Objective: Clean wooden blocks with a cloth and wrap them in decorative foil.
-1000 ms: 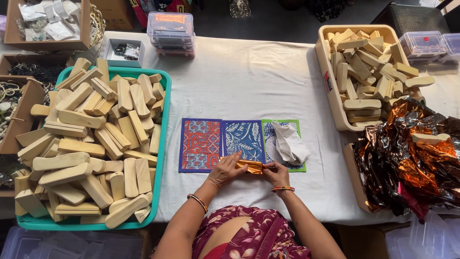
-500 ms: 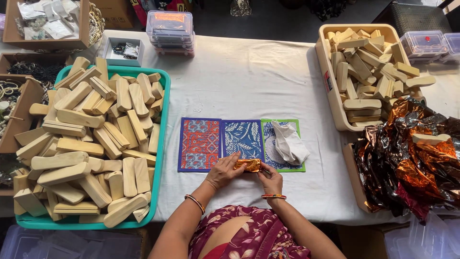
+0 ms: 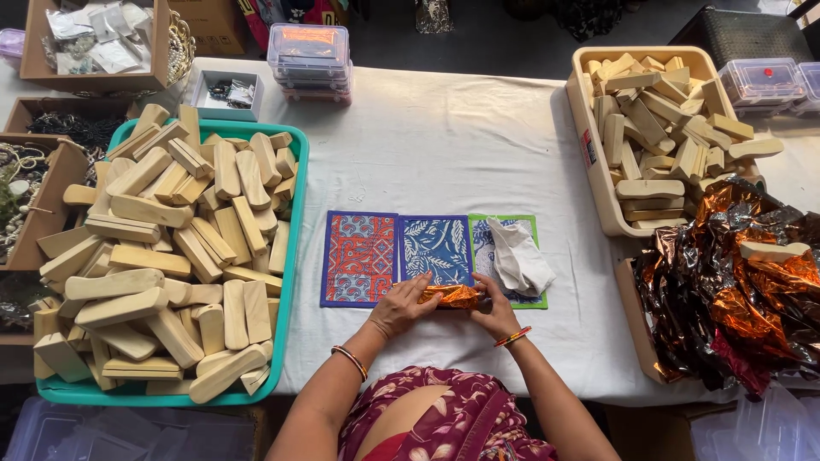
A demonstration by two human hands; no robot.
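Overhead view of a white-clothed table (image 3: 444,137). The left hand (image 3: 403,306) and right hand (image 3: 495,309) both rest on a small block wrapped in shiny orange foil (image 3: 451,295), fingers curled narrowly around its two ends and pressing it down at the near edge of a patterned cloth mat of red, blue and green panels (image 3: 384,256). A crumpled white cloth (image 3: 521,256) lies on the mat's green panel, just beside the right hand. To the left stands a teal plastic tray heaped with pale wooden blocks (image 3: 171,248); to the right, a beige plastic tub of similar blocks (image 3: 658,128) and a pile of crinkled orange-and-silver foil sheets (image 3: 735,290).
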